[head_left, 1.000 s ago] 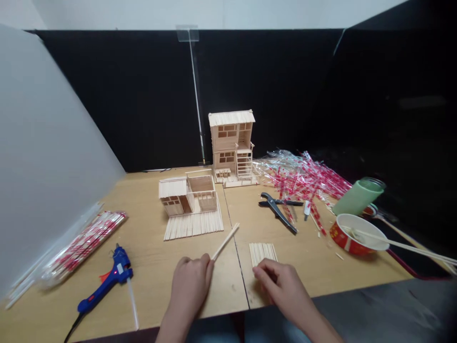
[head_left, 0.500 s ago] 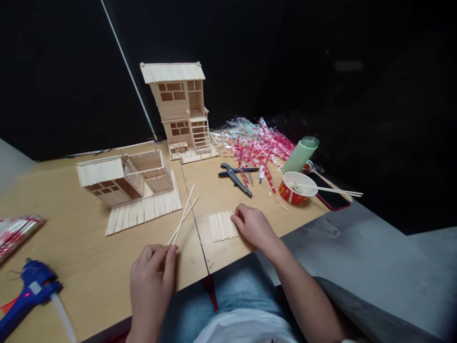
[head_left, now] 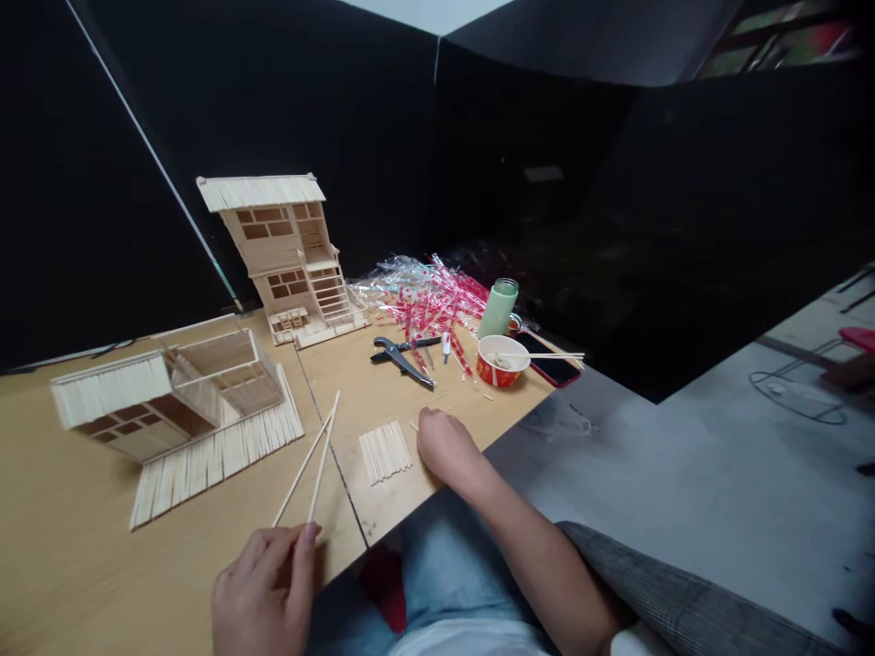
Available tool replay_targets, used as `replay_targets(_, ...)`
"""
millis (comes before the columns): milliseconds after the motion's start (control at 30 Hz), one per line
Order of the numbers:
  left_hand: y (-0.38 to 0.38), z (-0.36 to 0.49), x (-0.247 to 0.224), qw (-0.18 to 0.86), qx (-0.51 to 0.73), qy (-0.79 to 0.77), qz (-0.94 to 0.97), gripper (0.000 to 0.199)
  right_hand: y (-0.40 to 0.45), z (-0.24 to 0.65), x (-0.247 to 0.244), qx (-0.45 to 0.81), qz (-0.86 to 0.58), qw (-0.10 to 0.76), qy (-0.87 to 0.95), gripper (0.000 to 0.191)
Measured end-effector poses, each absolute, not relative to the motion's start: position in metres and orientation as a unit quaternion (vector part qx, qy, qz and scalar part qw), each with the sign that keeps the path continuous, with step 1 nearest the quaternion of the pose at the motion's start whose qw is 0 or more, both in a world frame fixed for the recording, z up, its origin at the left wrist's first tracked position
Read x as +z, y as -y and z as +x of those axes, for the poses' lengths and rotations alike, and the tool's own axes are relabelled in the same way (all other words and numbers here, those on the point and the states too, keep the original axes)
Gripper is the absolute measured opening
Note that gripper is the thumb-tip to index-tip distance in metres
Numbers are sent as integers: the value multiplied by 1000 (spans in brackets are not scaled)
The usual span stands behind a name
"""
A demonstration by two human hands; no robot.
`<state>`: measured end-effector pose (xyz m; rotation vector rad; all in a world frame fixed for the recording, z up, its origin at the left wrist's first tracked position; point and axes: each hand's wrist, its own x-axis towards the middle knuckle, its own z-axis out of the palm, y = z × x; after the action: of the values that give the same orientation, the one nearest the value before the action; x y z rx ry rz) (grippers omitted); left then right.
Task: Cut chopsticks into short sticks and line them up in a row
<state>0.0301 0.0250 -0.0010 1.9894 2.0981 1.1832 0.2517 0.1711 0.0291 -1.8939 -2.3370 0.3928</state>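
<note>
My left hand (head_left: 265,583) pinches the near ends of two long thin wooden sticks (head_left: 321,460), which cross near their far tips over the table. To the right lies a flat row of short sticks (head_left: 386,452), side by side. Just beyond its right edge, my right hand (head_left: 444,445) rests at the table with its fingers closed. A small stick end (head_left: 414,426) pokes out at its fingertips. A low stick-built house model (head_left: 184,401) stands at the left, and a taller two-storey one (head_left: 287,264) behind it.
Black pliers (head_left: 403,360), a small white-capped tube (head_left: 447,346) and a heap of red and clear wrappers (head_left: 437,296) lie further back. On the right are a green bottle (head_left: 499,310), a paper bowl (head_left: 502,362) with chopsticks and a phone (head_left: 547,360).
The view has swung right and up. My right hand has moved off the short-stick row to its right. The two long sticks now cross nearer their far tips.
</note>
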Motion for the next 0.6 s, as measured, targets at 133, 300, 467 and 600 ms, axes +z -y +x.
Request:
replay_targets(133,-28,30,-4,43,388,-661,641,40,-174,258,33,144,-633,75,757,23)
replay_targets(300,-32,37,0,75,413,-652,631,35,-165,267,45,192,-607,138,759,15)
replay_targets(467,-39,55,6,147,462,-617,619,29,-135,251,40,570,-416,321,632,22)
replay_targets(600,-45,67,0,169,460,-605,628,24,-121,231,27,692,-317,361,538,33)
